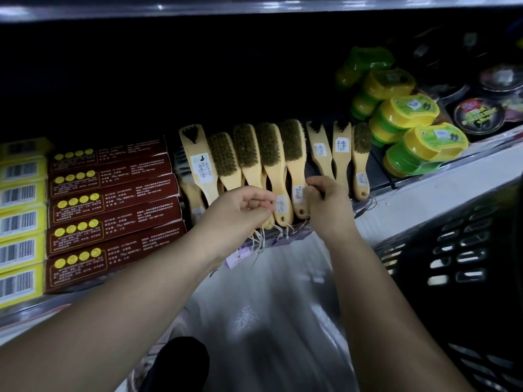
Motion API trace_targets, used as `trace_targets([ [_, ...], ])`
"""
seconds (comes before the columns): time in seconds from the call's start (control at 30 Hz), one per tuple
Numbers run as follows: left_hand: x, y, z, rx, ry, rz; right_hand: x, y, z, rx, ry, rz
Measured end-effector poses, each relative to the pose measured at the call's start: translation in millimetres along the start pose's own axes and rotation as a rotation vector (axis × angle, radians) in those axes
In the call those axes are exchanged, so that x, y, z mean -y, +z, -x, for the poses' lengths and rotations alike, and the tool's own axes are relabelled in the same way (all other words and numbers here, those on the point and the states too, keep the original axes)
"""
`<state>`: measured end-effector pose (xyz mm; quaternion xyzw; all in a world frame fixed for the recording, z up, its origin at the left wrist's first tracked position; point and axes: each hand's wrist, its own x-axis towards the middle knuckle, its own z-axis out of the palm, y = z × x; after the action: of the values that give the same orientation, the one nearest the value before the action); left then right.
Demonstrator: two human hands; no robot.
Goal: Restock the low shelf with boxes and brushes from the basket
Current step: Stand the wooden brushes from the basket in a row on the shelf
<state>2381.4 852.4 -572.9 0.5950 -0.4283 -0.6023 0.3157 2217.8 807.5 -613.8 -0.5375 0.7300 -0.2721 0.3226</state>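
Several wooden-handled brushes point(271, 154) lie side by side on the low shelf point(441, 176), bristles facing up or down, handles toward me. My left hand point(240, 207) is closed around the lower handles of the middle brushes, where white strings hang. My right hand point(325, 199) pinches the handle end of a brush point(294, 154) just right of them. Dark red boxes point(113, 205) with yellow dots are stacked flat to the left of the brushes. The black plastic basket point(458, 256) stands at the lower right.
Yellow boxes point(19, 219) with barcodes are stacked at the far left. Yellow-and-green sponge cases point(407, 128) are piled right of the brushes, with round black tins point(478, 114) beyond. An upper shelf edge point(254, 7) overhangs. The glossy floor point(268, 306) lies below.
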Motion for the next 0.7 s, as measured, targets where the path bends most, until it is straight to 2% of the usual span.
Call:
trace_targets([
  [0.13, -12, 2, 11, 0.015, 0.024, -0.012, 33, -19, 7, -0.062, -0.089, 0.047],
  [0.23, -32, 2, 27, 0.020, 0.064, -0.036, 81, -46, 14, -0.042, -0.187, 0.101],
  [0.37, -69, 4, 49, 0.053, 0.173, -0.080, 140, -102, 26, 0.089, -0.314, 0.251],
  [0.53, -117, 19, 76, 0.135, 0.368, -0.237, 144, -185, 57, 0.277, -0.211, 0.391],
  [0.6, -130, 34, 86, 0.189, 0.451, -0.316, 126, -210, 73, 0.270, -0.185, 0.301],
  [0.7, -144, 69, 96, 0.306, 0.579, -0.453, 91, -239, 92, 0.197, -0.140, 0.012],
])
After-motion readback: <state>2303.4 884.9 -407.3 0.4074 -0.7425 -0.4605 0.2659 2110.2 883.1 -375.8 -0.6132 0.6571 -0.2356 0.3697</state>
